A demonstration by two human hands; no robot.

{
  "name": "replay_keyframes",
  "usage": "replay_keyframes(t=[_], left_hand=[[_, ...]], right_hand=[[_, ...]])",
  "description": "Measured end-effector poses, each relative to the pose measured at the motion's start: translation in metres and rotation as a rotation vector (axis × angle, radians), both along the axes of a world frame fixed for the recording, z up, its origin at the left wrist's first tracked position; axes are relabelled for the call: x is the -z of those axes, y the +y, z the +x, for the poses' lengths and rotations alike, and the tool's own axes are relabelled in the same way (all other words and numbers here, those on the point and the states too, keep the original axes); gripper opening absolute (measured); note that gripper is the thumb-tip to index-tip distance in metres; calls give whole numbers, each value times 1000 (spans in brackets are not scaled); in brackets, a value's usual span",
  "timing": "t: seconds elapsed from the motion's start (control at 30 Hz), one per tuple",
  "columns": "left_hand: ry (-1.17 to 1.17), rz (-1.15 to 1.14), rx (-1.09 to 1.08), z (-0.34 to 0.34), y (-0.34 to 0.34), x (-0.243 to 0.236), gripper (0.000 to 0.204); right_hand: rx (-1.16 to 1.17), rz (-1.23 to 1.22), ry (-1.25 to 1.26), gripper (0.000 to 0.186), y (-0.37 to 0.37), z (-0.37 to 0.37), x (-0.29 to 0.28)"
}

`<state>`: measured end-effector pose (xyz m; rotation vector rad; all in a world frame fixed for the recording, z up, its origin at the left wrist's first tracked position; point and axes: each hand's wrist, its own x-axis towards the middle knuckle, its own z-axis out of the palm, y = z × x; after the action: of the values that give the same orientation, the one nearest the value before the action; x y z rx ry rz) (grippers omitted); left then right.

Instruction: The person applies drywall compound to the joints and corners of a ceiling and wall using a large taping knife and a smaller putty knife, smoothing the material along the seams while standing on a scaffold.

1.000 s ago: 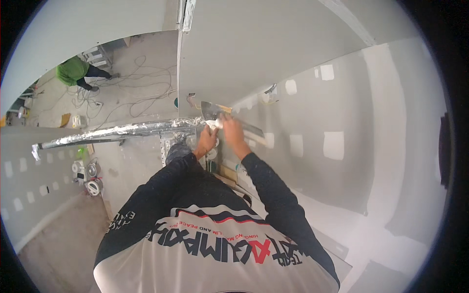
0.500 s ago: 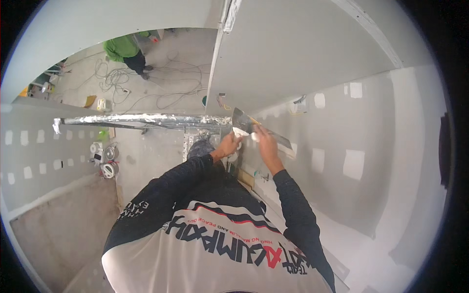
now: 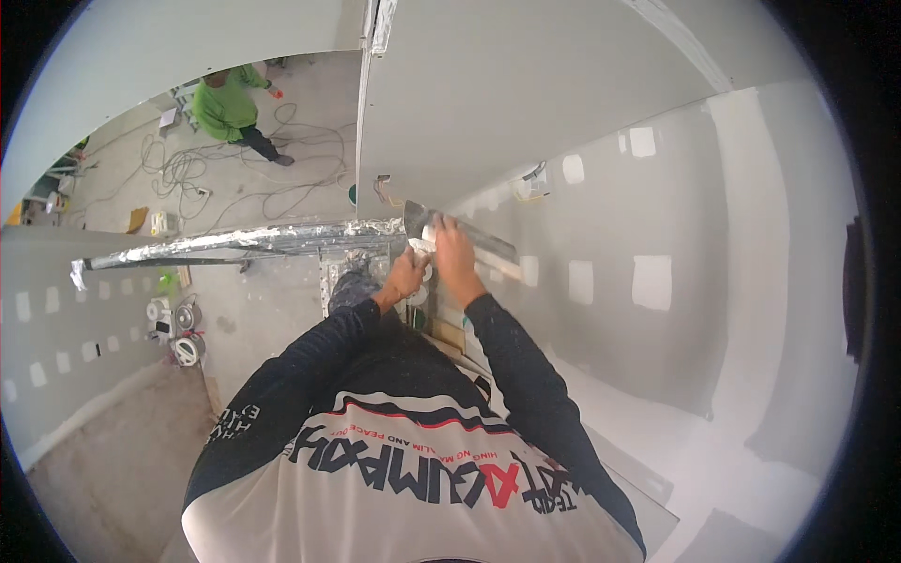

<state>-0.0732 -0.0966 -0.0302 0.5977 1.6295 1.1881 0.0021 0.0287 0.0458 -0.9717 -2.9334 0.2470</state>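
Observation:
My left hand is closed with its fingers pinched on a crumpled white piece; whether it is tape, paper or compound I cannot tell. Right beside it, my right hand is also closed, with white showing at its thumb and fingertips. The two hands almost touch. Just beyond them a long, flat dark blade with a pale lower edge slants down to the right. My right fingers overlap its near side, and its handle, if any, is hidden.
A compound-splattered metal frame stretches left from my hands. Patched wallboard rises on the right, with loose wires at an opening. Beyond the arched opening a person in green stands among cables. Tools lie by the left wall.
The whole view has shifted, so my hands and the blade appear further left. My right hand has come closer to my left. The person in green has changed posture.

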Motion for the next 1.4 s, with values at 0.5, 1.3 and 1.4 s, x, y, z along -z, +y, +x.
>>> replay_keyframes(t=[0.5, 1.3, 1.4], left_hand=[[529, -45, 350, -100, 14, -10, 68], [783, -105, 369, -90, 29, -28, 84], [780, -111, 324, -83, 25, -29, 84]], right_hand=[[-218, -103, 89, 53, -7, 65, -32], [-13, 20, -50, 44, -16, 33, -26], [-27, 34, -43, 44, -16, 35, -25]])
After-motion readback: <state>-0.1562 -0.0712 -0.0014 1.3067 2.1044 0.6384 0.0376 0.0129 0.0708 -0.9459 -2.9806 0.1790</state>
